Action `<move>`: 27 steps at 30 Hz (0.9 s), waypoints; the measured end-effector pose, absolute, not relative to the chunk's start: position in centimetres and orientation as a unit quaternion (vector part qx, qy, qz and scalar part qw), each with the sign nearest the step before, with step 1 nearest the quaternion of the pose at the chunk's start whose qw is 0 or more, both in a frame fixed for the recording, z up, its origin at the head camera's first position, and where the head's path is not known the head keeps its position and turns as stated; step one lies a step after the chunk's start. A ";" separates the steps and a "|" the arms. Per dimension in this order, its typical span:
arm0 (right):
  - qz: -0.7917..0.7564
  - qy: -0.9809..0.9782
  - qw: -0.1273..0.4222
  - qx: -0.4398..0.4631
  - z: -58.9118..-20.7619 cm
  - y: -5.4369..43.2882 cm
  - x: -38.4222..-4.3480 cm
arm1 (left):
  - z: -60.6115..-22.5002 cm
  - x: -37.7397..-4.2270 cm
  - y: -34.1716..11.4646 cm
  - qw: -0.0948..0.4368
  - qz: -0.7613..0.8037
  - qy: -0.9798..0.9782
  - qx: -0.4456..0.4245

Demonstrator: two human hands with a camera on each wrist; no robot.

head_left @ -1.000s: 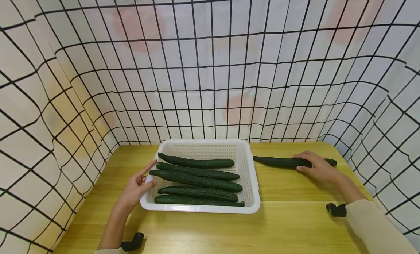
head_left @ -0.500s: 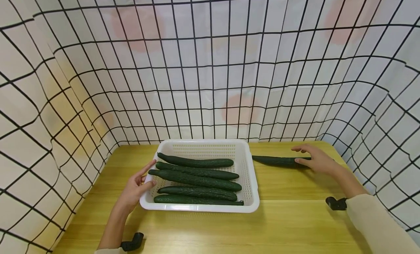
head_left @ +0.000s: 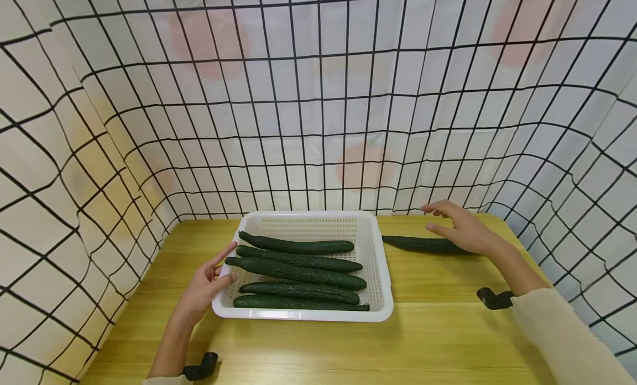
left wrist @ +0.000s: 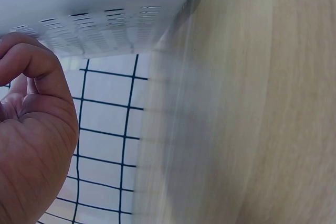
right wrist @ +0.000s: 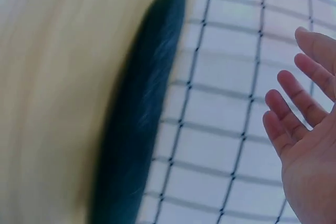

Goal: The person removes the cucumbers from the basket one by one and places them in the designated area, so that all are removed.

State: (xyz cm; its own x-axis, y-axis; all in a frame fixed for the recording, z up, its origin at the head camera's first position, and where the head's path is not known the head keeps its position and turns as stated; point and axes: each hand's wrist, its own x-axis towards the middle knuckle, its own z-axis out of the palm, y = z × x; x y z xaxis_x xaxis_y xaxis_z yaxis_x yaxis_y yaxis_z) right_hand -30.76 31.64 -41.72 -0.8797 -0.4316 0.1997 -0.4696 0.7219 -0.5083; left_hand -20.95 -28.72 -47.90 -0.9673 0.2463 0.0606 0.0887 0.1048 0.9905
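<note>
A white plastic basket [head_left: 386, 280] with slotted walls holds several long dark green cucumbers [head_left: 298, 271], lying side by side. My left hand [head_left: 201, 288] grips its left rim, thumb on the inner side and fingers outside. In the left wrist view, the curled fingers [left wrist: 39, 66] sit against the slotted wall. To the right of the basket, a single cucumber [head_left: 418, 244] lies on the table, its thin end close to the rim. Over its right part hovers my right hand [head_left: 463, 227], fingers spread and holding nothing; the right wrist view shows this cucumber [right wrist: 139, 103] apart from the palm.
The wooden table [head_left: 348, 352] has black wire grid panels [head_left: 323, 136] along its back and both sides, with pale cloth behind them. Each wrist wears a small black camera mount, such as the left mount [head_left: 201, 367].
My right hand has let go of the single cucumber, lifted off it and shifted a little left and back. The cucumber stays on the table. My left hand and the basket have kept still.
</note>
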 end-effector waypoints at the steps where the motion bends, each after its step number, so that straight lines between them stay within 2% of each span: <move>1: 0.285 -0.925 0.036 0.247 -41.3 31.0 -30.8 | -47.9 -20.9 -28.7 0.059 0.660 0.740 0.114; 15: 0.310 -0.893 0.040 0.323 -36.7 22.4 -31.0 | -48.0 -21.2 -28.7 0.054 0.660 0.740 0.118; 27: 0.349 -0.855 0.019 0.383 -36.4 15.6 -31.0 | -47.7 -20.8 -28.6 0.050 0.653 0.748 0.111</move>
